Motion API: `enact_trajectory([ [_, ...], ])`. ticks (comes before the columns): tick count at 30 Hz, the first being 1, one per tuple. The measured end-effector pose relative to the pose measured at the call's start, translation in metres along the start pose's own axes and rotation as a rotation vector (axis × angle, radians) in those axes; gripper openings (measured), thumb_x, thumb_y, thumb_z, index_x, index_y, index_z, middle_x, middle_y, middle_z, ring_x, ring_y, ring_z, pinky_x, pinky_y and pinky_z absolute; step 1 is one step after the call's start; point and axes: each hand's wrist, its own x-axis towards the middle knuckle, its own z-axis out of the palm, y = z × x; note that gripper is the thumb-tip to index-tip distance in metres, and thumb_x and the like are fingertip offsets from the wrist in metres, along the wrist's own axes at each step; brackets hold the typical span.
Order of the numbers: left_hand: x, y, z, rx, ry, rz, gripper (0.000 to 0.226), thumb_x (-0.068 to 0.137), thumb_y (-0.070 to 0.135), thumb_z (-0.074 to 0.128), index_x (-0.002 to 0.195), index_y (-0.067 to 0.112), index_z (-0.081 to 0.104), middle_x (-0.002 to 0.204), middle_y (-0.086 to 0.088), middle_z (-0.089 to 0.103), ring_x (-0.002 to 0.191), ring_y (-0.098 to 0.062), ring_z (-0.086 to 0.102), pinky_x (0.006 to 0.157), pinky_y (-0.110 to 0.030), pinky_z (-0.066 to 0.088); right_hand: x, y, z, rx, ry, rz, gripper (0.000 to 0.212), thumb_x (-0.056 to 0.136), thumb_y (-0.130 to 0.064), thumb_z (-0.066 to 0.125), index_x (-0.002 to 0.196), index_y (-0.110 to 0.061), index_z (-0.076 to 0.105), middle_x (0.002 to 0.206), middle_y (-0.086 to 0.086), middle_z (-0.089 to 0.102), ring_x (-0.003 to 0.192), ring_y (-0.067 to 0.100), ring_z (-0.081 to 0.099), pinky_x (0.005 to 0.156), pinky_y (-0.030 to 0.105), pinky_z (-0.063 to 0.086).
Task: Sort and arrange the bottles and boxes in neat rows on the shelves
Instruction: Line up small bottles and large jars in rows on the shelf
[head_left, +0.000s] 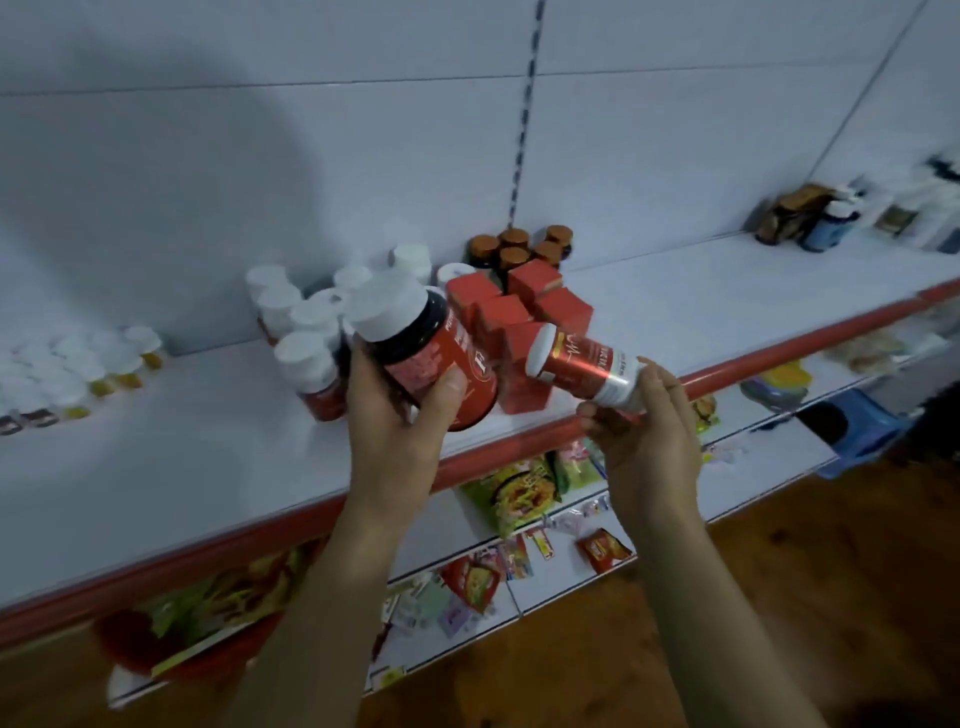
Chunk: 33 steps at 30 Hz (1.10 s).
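Red-labelled stock, two items, both held over the shelf front. Our left hand grips the large bottle, cap tilted up-left. Our right hand pinches the slim bottle at its base, long axis near level, cap towards the red boxes just beyond. White-capped bottles stand nearer the left hand.

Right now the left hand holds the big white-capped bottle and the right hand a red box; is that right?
Not quite: the head view shows the right hand holding a small red bottle, not a box. The left hand does hold the big bottle.
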Motion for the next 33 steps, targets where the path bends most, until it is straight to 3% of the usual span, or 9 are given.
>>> enact_trajectory([
  [5,0.016,-0.029,0.117,-0.152,-0.268,-0.208,0.061,0.076,0.044,0.080,0.130,0.027,0.058,0.116,0.008,0.070,0.112,-0.018,0.065,0.094,-0.041,0.052,0.043,-0.045,-0.090,0.061,0.261,-0.063,0.018,0.108,-0.030,0.046,0.113,-0.018,0.058,0.084,0.010,0.066,0.056,0.021,0.061,0.051,0.031,0.055],
  [8,0.032,-0.053,0.200,-0.178,-0.392,-0.282,0.047,0.074,0.036,0.071,0.119,0.028,0.062,0.106,0.012,0.072,0.104,-0.012,0.067,0.089,-0.038,0.052,0.079,-0.075,-0.148,0.116,0.466,-0.133,0.019,0.108,-0.033,0.048,0.111,-0.018,0.059,0.071,0.002,0.066,0.051,0.017,0.057,0.047,0.029,0.051],
  [13,0.052,-0.107,0.343,-0.343,-0.526,-0.473,0.050,0.070,0.033,0.073,0.118,0.021,0.064,0.105,0.001,0.072,0.103,-0.019,0.069,0.088,-0.041,0.056,0.153,-0.132,-0.236,0.245,0.666,-0.134,0.025,0.104,-0.035,0.054,0.114,-0.013,0.061,0.088,0.013,0.065,0.054,0.015,0.059,0.050,0.028,0.051],
  [16,0.070,-0.146,0.429,-0.495,-0.531,-0.738,0.067,0.074,0.029,0.077,0.134,0.006,0.057,0.119,-0.017,0.065,0.124,-0.040,0.061,0.104,-0.059,0.048,0.212,-0.169,-0.279,0.321,0.757,-0.150,0.020,0.103,-0.036,0.057,0.099,-0.017,0.062,0.085,0.012,0.066,0.055,0.015,0.059,0.050,0.026,0.050],
  [19,0.099,-0.177,0.516,-0.451,-0.507,-0.795,0.041,0.084,0.020,0.072,0.123,0.010,0.063,0.104,-0.009,0.073,0.106,-0.028,0.071,0.088,-0.047,0.059,0.271,-0.203,-0.317,0.324,0.815,-0.156,0.023,0.101,-0.039,0.059,0.105,-0.017,0.061,0.094,0.015,0.068,0.057,0.015,0.060,0.052,0.026,0.050],
  [22,0.135,-0.193,0.604,-0.467,-0.468,-0.865,0.023,0.092,0.011,0.063,0.114,0.018,0.065,0.089,0.000,0.076,0.089,-0.013,0.073,0.078,-0.037,0.058,0.326,-0.240,-0.352,0.265,0.926,-0.167,0.025,0.097,-0.045,0.062,0.107,-0.022,0.064,0.100,0.012,0.071,0.070,0.016,0.064,0.061,0.031,0.051],
  [26,0.171,-0.204,0.714,-0.493,-0.523,-0.917,0.026,0.093,0.014,0.064,0.118,0.017,0.064,0.092,0.001,0.074,0.102,-0.016,0.069,0.095,-0.041,0.057,0.397,-0.279,-0.399,0.152,1.015,-0.291,0.024,0.093,-0.054,0.062,0.098,-0.031,0.066,0.110,0.010,0.072,0.101,0.025,0.070,0.095,0.047,0.057],
  [28,0.181,-0.213,0.756,-0.491,-0.607,-0.883,0.029,0.092,0.015,0.064,0.121,0.017,0.063,0.096,0.001,0.075,0.101,-0.014,0.071,0.093,-0.040,0.058,0.433,-0.295,-0.418,0.082,0.998,-0.312,0.022,0.096,-0.055,0.059,0.100,-0.035,0.066,0.111,0.008,0.071,0.107,0.027,0.068,0.100,0.051,0.054],
  [33,0.210,-0.252,0.844,-0.407,-0.692,-0.754,0.046,0.080,0.019,0.072,0.126,0.016,0.064,0.113,-0.005,0.072,0.106,-0.018,0.069,0.090,-0.040,0.059,0.538,-0.338,-0.476,-0.213,0.847,-0.395,0.028,0.107,-0.038,0.048,0.117,-0.020,0.066,0.108,0.003,0.066,0.092,0.012,0.064,0.064,0.020,0.054],
])
